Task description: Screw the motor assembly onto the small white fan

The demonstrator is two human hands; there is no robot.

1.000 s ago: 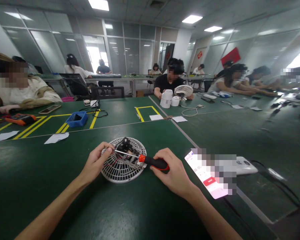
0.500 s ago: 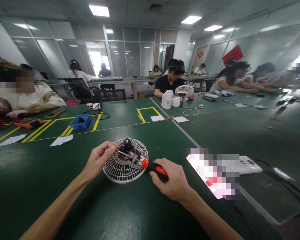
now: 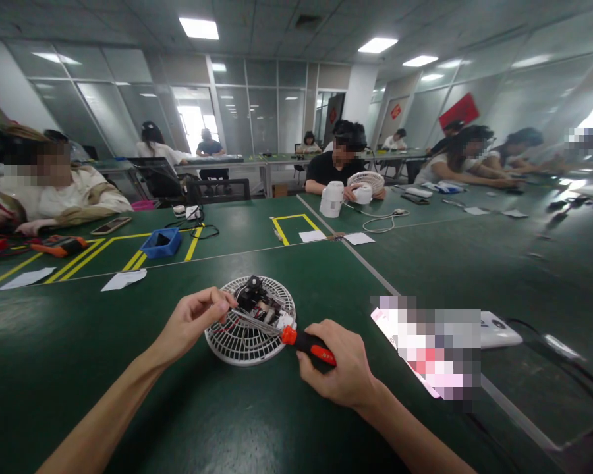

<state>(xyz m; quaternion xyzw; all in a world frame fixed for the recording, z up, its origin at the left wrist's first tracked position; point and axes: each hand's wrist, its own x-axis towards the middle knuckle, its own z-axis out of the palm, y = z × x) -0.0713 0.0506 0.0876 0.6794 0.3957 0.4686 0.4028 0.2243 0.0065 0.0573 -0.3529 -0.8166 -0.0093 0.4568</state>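
My right hand (image 3: 338,365) is closed round the black and red handle of a screwdriver (image 3: 313,347). Its metal shaft points left across a round white fan grille (image 3: 242,344), which lies flat on the green table. At the shaft's tip, the thumb and fingers of my left hand (image 3: 202,316) are pinched together; anything small between them is hidden. On the grille sits a black fan motor assembly (image 3: 254,293) with wires and a white part near the orange collar of the screwdriver. The shaft passes in front of these parts.
A lit phone (image 3: 405,349) and a white device (image 3: 499,331) with a black cable lie to the right. Farther off are a blue tray (image 3: 161,245), paper slips (image 3: 123,280) and yellow tape. Opposite, a co-worker (image 3: 329,168) handles white fan parts (image 3: 332,199).
The screwdriver's handle has dipped a little, so its shaft slopes more. My left hand stays at the tip. The co-worker opposite has brought a small white part against their fan.
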